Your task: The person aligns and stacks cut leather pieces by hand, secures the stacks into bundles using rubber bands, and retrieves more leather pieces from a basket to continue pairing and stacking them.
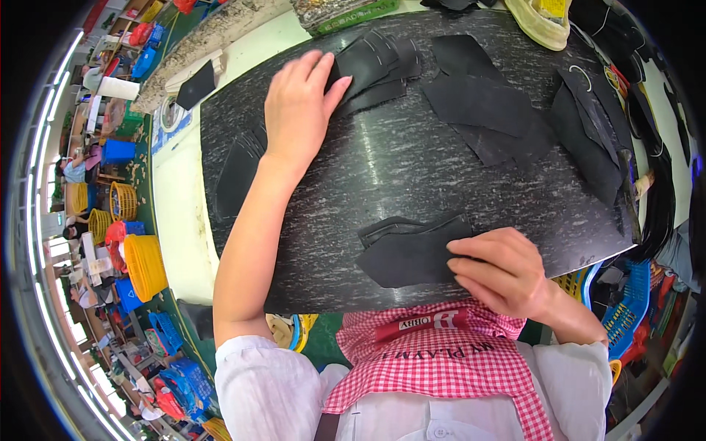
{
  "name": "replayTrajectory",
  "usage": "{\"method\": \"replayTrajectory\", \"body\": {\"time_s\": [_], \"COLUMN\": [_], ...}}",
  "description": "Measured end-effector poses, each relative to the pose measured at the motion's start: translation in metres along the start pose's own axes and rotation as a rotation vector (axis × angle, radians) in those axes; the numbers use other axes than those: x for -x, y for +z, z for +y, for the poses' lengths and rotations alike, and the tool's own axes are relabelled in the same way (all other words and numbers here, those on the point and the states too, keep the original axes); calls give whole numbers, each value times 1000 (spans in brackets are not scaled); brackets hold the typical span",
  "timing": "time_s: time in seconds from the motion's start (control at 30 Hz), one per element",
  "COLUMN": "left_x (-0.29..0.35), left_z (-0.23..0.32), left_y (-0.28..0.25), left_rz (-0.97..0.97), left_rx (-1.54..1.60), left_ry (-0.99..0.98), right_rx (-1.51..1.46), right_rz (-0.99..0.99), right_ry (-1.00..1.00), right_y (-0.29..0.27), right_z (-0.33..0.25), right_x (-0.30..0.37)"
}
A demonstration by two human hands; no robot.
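Observation:
My left hand (298,110) reaches to the far side of the dark speckled table mat (331,184). Its thumb and fingers are apart at the left edge of a fanned stack of black pieces (371,62), leather-like and marked with short pale lines. Close to me, my right hand (507,268) has its fingertips closed on the right end of a black cut piece (408,257). That piece lies over another of similar outline, and both rest on the mat. The underside of its grip is hidden.
More black pieces (482,103) lie overlapping at the far right, with others (588,132) beyond. A small pile (239,169) sits left of my left forearm. One black piece (196,84) is on the pale ledge. Blue and yellow baskets (625,301) stand below the table's right edge.

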State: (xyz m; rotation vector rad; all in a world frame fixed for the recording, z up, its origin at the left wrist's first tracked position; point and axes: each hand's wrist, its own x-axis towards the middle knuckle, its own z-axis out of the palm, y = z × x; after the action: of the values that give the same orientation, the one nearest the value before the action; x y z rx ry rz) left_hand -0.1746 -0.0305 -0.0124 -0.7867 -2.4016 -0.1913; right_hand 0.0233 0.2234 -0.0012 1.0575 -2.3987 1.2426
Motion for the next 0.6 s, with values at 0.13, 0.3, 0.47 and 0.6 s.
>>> {"method": "replayTrajectory", "body": {"time_s": [0.13, 0.3, 0.47, 0.6], "left_x": [-2, -8, 15, 46], "left_z": [8, -6, 26, 75], "left_y": [4, 2, -25, -114], "left_rz": [-65, -117, 25, -401], "left_rx": [48, 362, 787, 1081], "left_ry": [29, -193, -228, -204], "right_rx": [112, 128, 98, -287], "right_rz": [101, 144, 184, 195], "right_ry": [105, 192, 199, 345], "right_y": [-4, 0, -4, -7], "right_z": [0, -1, -3, -22], "right_x": [9, 13, 17, 18]}}
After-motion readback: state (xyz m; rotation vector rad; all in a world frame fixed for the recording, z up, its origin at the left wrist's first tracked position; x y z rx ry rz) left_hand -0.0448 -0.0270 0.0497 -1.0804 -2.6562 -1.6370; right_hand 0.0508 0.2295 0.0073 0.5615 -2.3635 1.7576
